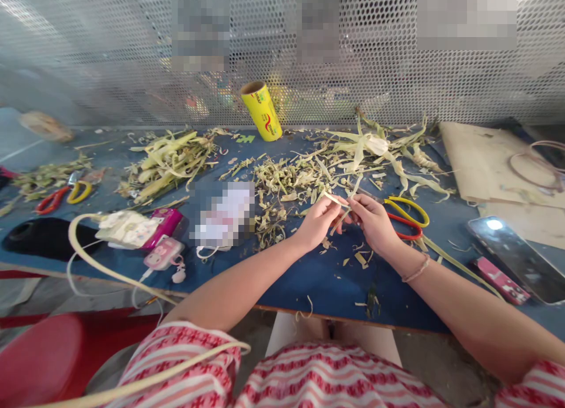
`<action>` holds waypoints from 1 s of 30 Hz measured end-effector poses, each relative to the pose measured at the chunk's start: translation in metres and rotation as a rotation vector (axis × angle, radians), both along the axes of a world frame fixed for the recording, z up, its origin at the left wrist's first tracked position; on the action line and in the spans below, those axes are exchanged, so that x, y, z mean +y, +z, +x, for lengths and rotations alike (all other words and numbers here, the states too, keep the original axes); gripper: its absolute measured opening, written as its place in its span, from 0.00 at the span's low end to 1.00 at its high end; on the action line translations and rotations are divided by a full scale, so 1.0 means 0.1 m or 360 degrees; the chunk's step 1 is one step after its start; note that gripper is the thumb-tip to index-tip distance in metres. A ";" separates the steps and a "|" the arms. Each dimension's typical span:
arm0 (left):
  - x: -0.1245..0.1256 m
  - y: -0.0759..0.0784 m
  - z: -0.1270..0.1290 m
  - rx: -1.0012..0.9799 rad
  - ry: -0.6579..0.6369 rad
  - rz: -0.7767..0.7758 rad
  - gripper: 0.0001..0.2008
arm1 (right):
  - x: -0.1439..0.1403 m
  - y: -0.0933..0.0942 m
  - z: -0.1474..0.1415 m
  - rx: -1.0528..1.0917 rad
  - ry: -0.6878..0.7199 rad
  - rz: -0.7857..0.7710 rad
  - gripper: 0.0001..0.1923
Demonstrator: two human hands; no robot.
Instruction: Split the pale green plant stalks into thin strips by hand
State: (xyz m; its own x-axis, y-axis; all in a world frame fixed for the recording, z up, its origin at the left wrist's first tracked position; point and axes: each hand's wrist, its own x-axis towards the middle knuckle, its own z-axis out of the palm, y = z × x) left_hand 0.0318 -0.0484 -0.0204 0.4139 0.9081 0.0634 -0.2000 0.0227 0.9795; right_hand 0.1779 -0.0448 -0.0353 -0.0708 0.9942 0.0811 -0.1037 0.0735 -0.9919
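Both my hands meet over the middle of the blue table (309, 278). My left hand (318, 219) and my right hand (374, 219) pinch the two ends of a thin pale leaf strip (342, 211) between their fingertips. Just beyond them lies a heap of shredded green-yellow leaf scraps (286, 181). Scissors with a yellow and a red handle (404, 218) lie right beside my right hand. Small cut bits (359, 258) are scattered under my wrists.
A yellow roll (261, 110) stands at the back by the perforated mesh wall. Leaf piles (170, 158) and long leaves (388, 149) lie at the back. Left: second scissors (64, 196), pink gadgets (163, 243), white cable. Right: phone (514, 255), pink item (498, 278), boards (494, 161).
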 end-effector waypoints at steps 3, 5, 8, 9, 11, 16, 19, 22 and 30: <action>0.03 0.00 0.00 -0.0014 0.0004 -0.0081 0.12 | 0.00 0.00 0.00 0.0051 -0.0050 -0.0005 0.15; 0.04 -0.01 0.00 -0.0051 -0.0023 -0.0135 0.13 | 0.00 0.02 0.00 0.0089 -0.0072 -0.0055 0.15; 0.04 -0.02 -0.01 -0.0120 -0.0071 -0.0177 0.15 | -0.01 0.04 -0.01 0.0140 -0.0099 -0.0114 0.15; 0.04 -0.03 -0.02 -0.0136 -0.0082 -0.0178 0.16 | -0.01 0.05 -0.02 0.0155 -0.0102 -0.0122 0.15; 0.04 -0.03 -0.02 -0.0154 -0.0102 -0.0168 0.18 | -0.02 0.07 -0.02 0.0183 -0.0096 -0.0129 0.15; 0.05 -0.04 -0.03 -0.0150 -0.0124 -0.0120 0.19 | -0.01 0.05 -0.02 0.0209 -0.0095 -0.0069 0.15; 0.07 -0.07 -0.03 -0.0099 -0.0110 -0.0065 0.18 | -0.01 0.01 0.00 0.0195 -0.0116 0.0012 0.13; 0.10 -0.10 -0.03 -0.0049 -0.0098 -0.0016 0.18 | -0.02 0.01 0.00 0.0207 -0.0121 0.0031 0.13; 0.10 -0.03 -0.09 0.0290 -0.0039 0.0236 0.19 | -0.03 0.12 -0.04 0.0338 -0.0055 -0.0216 0.13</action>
State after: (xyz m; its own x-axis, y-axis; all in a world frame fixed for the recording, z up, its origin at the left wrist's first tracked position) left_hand 0.0228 -0.0382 -0.0235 0.4525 0.8840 0.1175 -0.0210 -0.1212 0.9924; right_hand 0.1741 -0.0475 -0.0236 -0.0325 0.9985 -0.0440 -0.3104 -0.0520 -0.9492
